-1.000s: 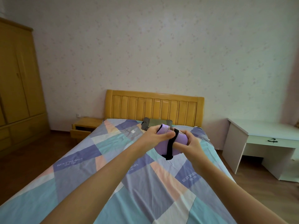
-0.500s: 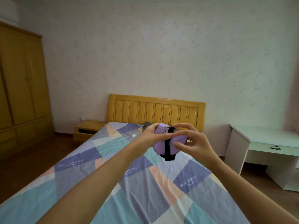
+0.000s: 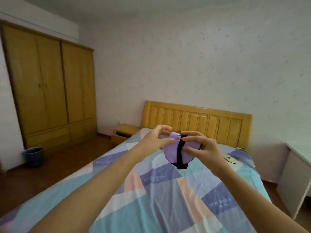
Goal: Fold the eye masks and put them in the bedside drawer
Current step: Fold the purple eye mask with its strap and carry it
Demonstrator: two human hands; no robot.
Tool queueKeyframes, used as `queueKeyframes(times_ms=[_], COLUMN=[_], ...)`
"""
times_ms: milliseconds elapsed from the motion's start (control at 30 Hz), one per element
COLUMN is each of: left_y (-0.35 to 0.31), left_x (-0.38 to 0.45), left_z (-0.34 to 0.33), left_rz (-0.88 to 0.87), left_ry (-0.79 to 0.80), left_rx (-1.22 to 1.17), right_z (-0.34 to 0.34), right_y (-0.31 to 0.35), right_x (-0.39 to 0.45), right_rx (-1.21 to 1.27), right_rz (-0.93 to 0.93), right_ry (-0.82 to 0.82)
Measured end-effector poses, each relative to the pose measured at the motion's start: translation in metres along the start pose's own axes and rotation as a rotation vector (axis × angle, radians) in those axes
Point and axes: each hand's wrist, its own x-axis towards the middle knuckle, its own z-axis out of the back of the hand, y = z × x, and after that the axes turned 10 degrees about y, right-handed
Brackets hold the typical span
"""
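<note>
A folded purple eye mask point(image 3: 171, 153) with a black strap wrapped round it hangs in the air above the bed. My left hand point(image 3: 157, 139) pinches its upper left edge between thumb and fingers. My right hand point(image 3: 201, 146) pinches the strap and the mask's right side. Another pale mask point(image 3: 229, 159) with a dark patch lies flat on the bedspread near the right edge. The wooden bedside table point(image 3: 123, 130) stands left of the headboard, its drawer point(image 3: 117, 138) pulled out.
The bed point(image 3: 151, 199) with a patchwork cover fills the foreground, a wooden headboard point(image 3: 198, 118) behind it. A tall wooden wardrobe point(image 3: 48, 84) and a blue bucket point(image 3: 33, 156) stand at left. A white desk point(image 3: 296, 174) is at right.
The view has swung to the left, so the wardrobe and bucket show now. Both hands keep hold of the purple mask; my right fingers have shifted onto the strap.
</note>
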Motion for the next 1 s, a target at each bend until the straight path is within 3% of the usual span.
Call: queueKeyframes(times_ms=[233, 433, 733, 1000], left_y=[0.012, 0.022, 0.028, 0.038], left_x=[-0.085, -0.182, -0.316, -0.4], left_z=[0.107, 0.227, 0.399, 0.523], left_rz=[0.2, 0.401, 0.7, 0.795], left_ry=[-0.221, -0.372, -0.571, -0.659], left_rx=[0.374, 0.571, 1.112, 1.213], right_z=[-0.084, -0.221, -0.426, -0.594], right_y=[0.001, 0.031, 0.117, 0.168], right_x=[0.053, 0.12, 0.22, 0.303], right_rx=[0.138, 0.249, 0.382, 0.509], right_rz=[0.104, 0.177, 0.333, 0.419], right_ry=[0.074, 0.228, 0.427, 0.508])
